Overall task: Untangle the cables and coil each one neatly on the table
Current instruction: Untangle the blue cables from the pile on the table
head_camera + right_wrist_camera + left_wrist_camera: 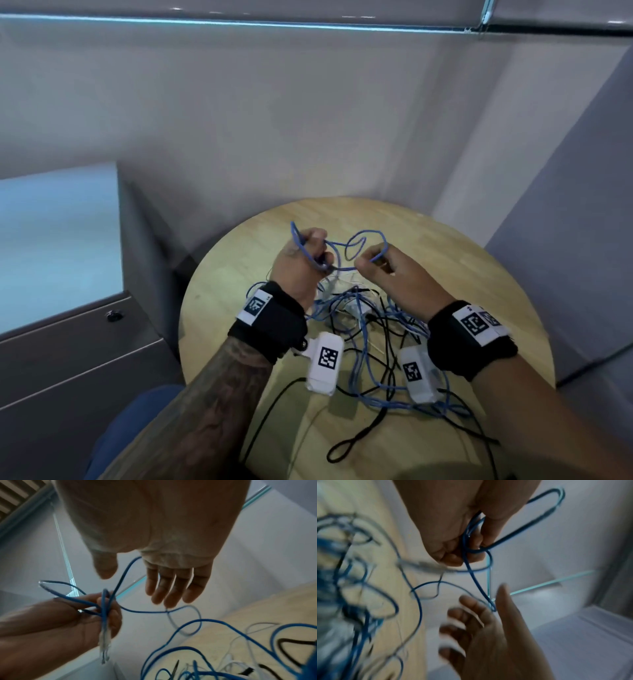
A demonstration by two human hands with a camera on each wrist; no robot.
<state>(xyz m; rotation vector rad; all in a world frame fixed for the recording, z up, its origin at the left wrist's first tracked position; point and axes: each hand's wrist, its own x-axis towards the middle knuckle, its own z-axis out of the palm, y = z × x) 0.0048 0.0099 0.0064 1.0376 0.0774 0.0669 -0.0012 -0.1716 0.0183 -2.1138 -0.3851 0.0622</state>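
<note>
Blue cable [356, 240] was strung in the air between the two hands, raised above the far half of the round wooden desk [479, 274]. The left hand [301, 263] was closed around several turns of it, fingers curled tight, with a narrow loop sticking up past the knuckles and the clear plug end [104, 642] hanging below the fist. From there the cable made a loose loop and ran right to the right hand [387, 270]. In the head view that hand looked to be pinching the strand between thumb and forefinger; in the right wrist view its fingers [169, 588] hung fairly straight, with the cable passing between thumb and fingers, so I could not tell how firm the hold was.

Beneath both wrists, on the near half of the desk, lay the rest of the tangle [370, 342]: more blue loops crossed with black cables [349, 442] and a thin white cable [240, 639], all knotted together. One black strand trailed off the near edge on the left. Both wrists wore black straps carrying white camera boxes [325, 363] with printed markers.
</note>
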